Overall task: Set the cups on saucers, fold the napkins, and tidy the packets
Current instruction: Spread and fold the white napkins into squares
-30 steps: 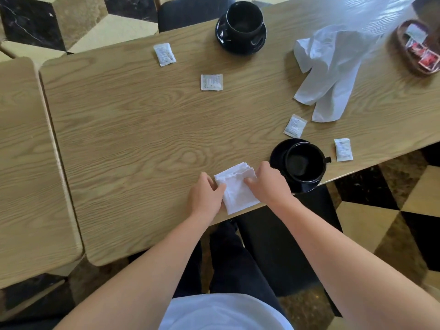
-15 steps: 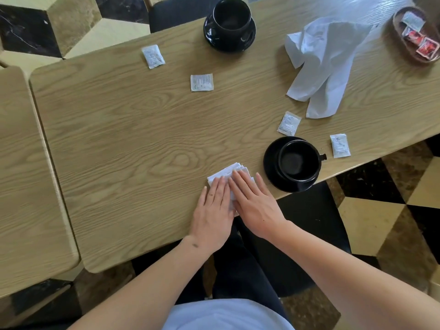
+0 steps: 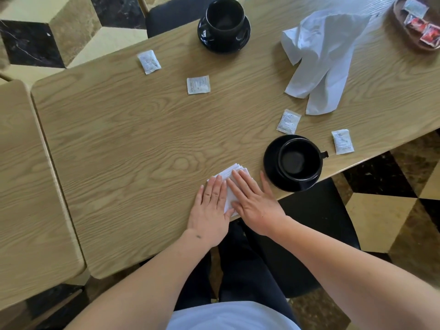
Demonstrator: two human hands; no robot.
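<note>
A small folded white napkin lies at the near edge of the wooden table. My left hand and my right hand press flat on it with straight fingers, covering most of it. A black cup stands on a black saucer just right of my right hand. A second black cup sits on its saucer at the far edge. An unfolded white napkin lies crumpled at the far right. Several white packets lie scattered on the table, among them one near the middle and one beside the near saucer.
A brown oval dish with red and white packets sits at the far right corner. A second wooden table adjoins on the left. A dark chair stands behind the far cup, and another is under me.
A second ago my fingers were curled on the napkin's edges. Both hands have since flattened onto it and stay pressing it down.
</note>
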